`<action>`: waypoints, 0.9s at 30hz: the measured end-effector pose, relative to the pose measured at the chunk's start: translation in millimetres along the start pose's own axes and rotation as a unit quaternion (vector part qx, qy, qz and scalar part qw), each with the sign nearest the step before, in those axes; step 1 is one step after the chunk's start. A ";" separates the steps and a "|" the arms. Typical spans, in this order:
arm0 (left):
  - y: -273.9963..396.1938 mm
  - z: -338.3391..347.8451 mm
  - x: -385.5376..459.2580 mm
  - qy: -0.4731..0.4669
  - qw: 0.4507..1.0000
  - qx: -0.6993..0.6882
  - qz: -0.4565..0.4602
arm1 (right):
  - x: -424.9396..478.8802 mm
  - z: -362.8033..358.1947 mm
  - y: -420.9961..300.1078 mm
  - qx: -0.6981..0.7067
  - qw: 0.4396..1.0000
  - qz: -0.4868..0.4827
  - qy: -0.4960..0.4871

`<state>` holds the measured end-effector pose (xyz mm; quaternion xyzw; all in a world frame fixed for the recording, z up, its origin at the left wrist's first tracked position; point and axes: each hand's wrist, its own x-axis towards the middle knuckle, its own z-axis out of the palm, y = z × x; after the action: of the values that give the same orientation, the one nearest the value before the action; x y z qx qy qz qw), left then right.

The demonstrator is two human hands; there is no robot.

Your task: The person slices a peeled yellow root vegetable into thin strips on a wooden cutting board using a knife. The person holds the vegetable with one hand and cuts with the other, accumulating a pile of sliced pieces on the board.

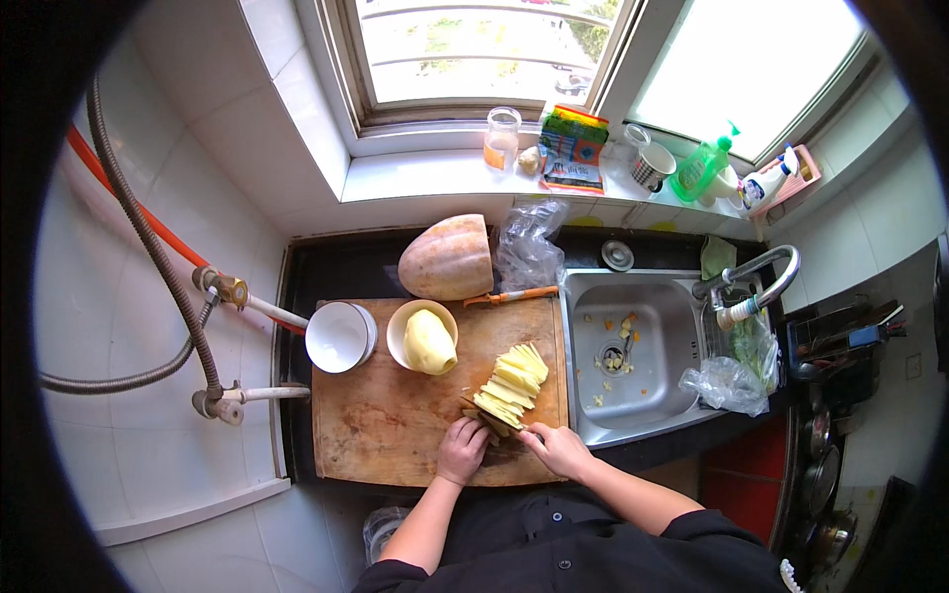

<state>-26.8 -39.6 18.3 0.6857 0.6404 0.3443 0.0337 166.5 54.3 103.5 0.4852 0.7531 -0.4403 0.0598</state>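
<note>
My right hand [554, 449] grips the handle of a kitchen knife [495, 421], whose blade lies against pale yellow sticks near the front of a wooden cutting board [385, 437]. On the blade's near side, the bent fingers of my left hand [464, 448] press on pale pieces, mostly hidden under them. Beyond the blade a row of cut yellow sticks [515, 378], apparently potato, fans out towards the upper right. A peeled, pale yellow whole vegetable [428, 342] rests in a small bowl [398, 333] at the back of the board. White stacked bowls [337, 337] stand at the board's left corner.
Behind the board are a large cut gourd [447, 258], a clear plastic bag [531, 241] and an orange-handled peeler [511, 296]. To the right, a steel sink [637, 370] with food scraps has a faucet [778, 274] over it. Pipes [259, 393] reach in from the left wall.
</note>
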 end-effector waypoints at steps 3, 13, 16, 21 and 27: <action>-2.1 4.7 -1.5 -0.011 1.000 -0.007 -0.009 | -11.0 -5.5 -6.4 0.002 1.000 0.011 -0.006; 1.7 11.9 6.5 0.002 0.999 -0.016 -0.040 | -24.7 -7.3 -12.2 -0.023 0.999 0.037 -0.015; 3.2 12.0 8.1 0.011 0.999 -0.020 -0.044 | -23.4 -4.5 -10.1 -0.021 0.999 0.041 -0.022; 1.0 16.2 5.0 0.013 0.998 -0.029 -0.057 | -17.1 7.1 -8.6 -0.037 0.999 0.026 -0.006; -0.2 10.4 10.8 -0.037 0.995 -0.050 -0.078 | 0.7 22.7 0.6 -0.023 0.999 -0.011 0.029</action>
<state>-22.3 -25.7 14.9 0.6433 0.6725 0.3463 0.1184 159.0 38.5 89.1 0.4876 0.7701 -0.4090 0.0444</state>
